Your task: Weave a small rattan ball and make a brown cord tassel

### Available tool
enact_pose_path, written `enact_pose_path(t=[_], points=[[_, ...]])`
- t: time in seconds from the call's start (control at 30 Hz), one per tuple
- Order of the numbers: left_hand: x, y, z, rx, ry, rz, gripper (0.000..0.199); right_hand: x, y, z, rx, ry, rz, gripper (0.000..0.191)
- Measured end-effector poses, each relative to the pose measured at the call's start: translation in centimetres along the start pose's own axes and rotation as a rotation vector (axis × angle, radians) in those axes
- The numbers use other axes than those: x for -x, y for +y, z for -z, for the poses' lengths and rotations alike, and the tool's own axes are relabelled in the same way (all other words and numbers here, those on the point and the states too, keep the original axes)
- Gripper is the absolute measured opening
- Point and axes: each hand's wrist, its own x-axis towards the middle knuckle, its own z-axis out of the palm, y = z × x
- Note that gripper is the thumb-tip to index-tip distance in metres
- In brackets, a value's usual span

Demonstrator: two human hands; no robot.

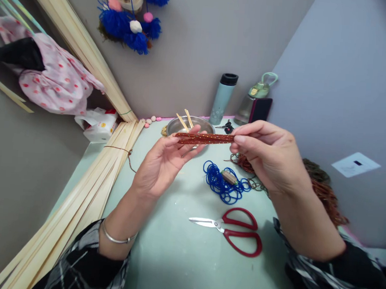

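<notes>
A reddish-brown bundle of cord (205, 139) with light flecks is stretched level between my two hands above the table. My left hand (162, 160) pinches its left end between thumb and fingers, palm turned up. At the right end, my right hand (268, 152) grips the bundle with thumb and fingertips. Below it lies a tangle of blue cord (219, 186) with a small brownish piece (229, 178) on it. Nearer to me, scissors with red handles (236, 229) rest on the pale green table (178, 258), their blades pointing left.
A metal bowl (173, 126) with thin wooden strips stands behind my hands. Farther back are a blue flask (222, 100), a clear bottle (243, 106) and a phone (260, 109). Long pale wooden strips (93, 190) lie at left; brown cord (328, 200) is heaped at right.
</notes>
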Motion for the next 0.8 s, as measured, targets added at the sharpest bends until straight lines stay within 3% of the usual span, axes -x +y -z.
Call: enact_pose_path(t=[0.23,0.37,0.57,0.7,0.8], points=[[0.3,0.6,-0.9,-0.015,0.097,-0.116,0.007,0.8,1.2,-1.2,0.034,-0.161,-0.034,0.013],[0.2,-0.3,-0.3,-0.047,0.029,-0.111,0.009,1.3,1.0,-1.7,0.075,-0.225,-0.048,0.01],[0.1,-1.2,0.4,-0.337,-0.115,-0.031,0.012,1.5,0.7,-2.0,0.08,-0.262,-0.036,0.01],[0.0,-1.3,0.6,-0.411,-0.181,0.006,0.016,1.7,0.8,-2.1,0.04,-0.286,-0.058,0.019],[-0.2,-1.3,0.9,-0.399,-0.2,0.071,0.026,1.8,0.7,-2.1,0.018,-0.382,-0.074,0.026]])
